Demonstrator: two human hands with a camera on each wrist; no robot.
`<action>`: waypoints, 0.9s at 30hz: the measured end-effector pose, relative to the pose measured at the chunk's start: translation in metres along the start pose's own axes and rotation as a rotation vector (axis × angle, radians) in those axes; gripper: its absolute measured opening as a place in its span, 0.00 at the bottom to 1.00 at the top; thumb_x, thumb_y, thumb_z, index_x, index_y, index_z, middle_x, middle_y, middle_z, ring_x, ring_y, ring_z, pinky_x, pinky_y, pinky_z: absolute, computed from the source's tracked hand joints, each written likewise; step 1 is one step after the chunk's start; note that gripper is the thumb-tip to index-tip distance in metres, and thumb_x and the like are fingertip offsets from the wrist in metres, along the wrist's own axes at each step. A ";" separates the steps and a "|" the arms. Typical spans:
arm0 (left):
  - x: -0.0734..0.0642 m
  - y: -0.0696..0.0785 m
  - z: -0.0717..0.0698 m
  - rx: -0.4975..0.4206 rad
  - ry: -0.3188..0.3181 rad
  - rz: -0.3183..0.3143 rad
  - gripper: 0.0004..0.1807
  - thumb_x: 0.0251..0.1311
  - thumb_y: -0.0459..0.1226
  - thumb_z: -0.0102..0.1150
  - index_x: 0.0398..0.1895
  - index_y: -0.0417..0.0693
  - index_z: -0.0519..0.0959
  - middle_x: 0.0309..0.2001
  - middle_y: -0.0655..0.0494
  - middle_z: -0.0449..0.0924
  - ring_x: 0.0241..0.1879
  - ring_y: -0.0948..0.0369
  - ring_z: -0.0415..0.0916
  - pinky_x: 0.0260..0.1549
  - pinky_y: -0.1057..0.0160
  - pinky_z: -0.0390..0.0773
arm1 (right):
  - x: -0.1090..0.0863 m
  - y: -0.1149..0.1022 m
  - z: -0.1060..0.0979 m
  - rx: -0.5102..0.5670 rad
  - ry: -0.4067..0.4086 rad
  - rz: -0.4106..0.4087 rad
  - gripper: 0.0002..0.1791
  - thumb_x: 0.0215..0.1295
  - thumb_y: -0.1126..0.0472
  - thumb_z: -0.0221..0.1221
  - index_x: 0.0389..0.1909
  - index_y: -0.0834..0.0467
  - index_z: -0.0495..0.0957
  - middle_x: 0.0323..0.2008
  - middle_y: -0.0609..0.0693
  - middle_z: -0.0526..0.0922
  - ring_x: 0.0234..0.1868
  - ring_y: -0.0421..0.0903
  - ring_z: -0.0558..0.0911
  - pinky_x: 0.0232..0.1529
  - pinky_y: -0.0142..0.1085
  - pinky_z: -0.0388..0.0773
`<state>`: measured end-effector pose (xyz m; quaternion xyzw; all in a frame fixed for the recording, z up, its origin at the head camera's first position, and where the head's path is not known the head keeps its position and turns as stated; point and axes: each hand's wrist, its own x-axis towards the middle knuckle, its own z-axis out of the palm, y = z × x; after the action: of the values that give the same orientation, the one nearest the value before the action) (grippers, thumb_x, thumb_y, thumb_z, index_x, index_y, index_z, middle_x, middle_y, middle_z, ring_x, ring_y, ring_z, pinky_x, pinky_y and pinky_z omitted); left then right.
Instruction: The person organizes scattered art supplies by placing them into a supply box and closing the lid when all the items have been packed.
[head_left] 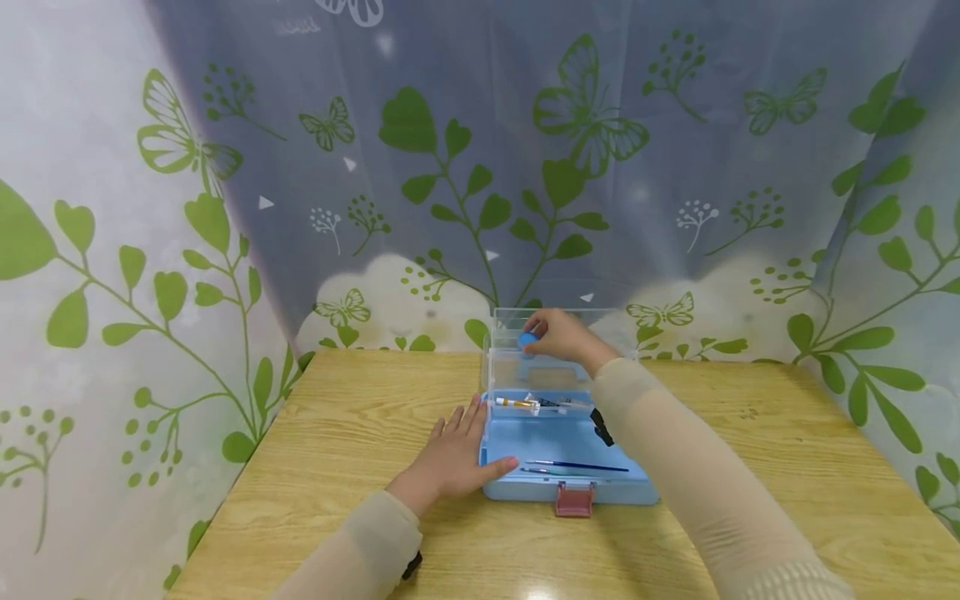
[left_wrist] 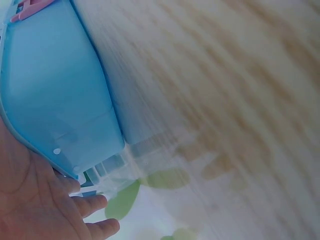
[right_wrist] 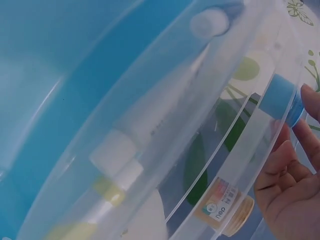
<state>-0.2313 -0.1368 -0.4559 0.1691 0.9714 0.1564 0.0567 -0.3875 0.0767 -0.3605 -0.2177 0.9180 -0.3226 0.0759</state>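
My right hand (head_left: pixel 562 335) pinches a small blue paint jar (right_wrist: pixel 279 95) by its lid, at the clear upper tray (head_left: pixel 495 367) of a blue storage box (head_left: pixel 555 437). A tan paint jar (right_wrist: pixel 220 205) with a printed label sits in that tray in the right wrist view. White paint tubes (right_wrist: pixel 150 112) lie in a clear tray nearer that camera. My left hand (head_left: pixel 450 457) rests with straight, spread fingers against the box's left side, its thumb over the front corner. The left wrist view shows its palm beside the blue wall.
Two thin paintbrushes (head_left: pixel 577 465) lie in the box near its front edge. A pink latch (head_left: pixel 574 500) hangs at the front. The box stands on a wooden table (head_left: pixel 360 400), with a patterned curtain (head_left: pixel 465 208) behind it.
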 end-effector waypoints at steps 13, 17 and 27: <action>0.001 0.001 0.000 -0.004 -0.005 -0.008 0.56 0.65 0.72 0.40 0.81 0.44 0.38 0.81 0.49 0.32 0.78 0.43 0.40 0.72 0.37 0.44 | -0.003 -0.003 -0.003 -0.015 -0.015 0.016 0.20 0.65 0.57 0.68 0.56 0.58 0.79 0.51 0.59 0.80 0.51 0.56 0.79 0.52 0.50 0.77; 0.001 0.001 0.001 -0.003 -0.001 -0.005 0.56 0.65 0.72 0.40 0.81 0.44 0.38 0.81 0.50 0.32 0.78 0.43 0.41 0.72 0.37 0.44 | -0.006 -0.003 -0.005 -0.033 -0.022 0.004 0.20 0.65 0.57 0.67 0.56 0.57 0.78 0.51 0.58 0.80 0.52 0.56 0.79 0.52 0.50 0.77; 0.000 0.001 0.000 0.005 0.000 -0.008 0.58 0.63 0.74 0.37 0.81 0.45 0.37 0.81 0.51 0.31 0.78 0.43 0.40 0.72 0.38 0.43 | -0.019 -0.008 -0.019 -0.055 -0.050 -0.028 0.24 0.67 0.57 0.66 0.62 0.59 0.76 0.54 0.59 0.79 0.55 0.58 0.78 0.55 0.52 0.75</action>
<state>-0.2304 -0.1358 -0.4554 0.1654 0.9725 0.1538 0.0570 -0.3725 0.0902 -0.3408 -0.2405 0.9212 -0.2928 0.0883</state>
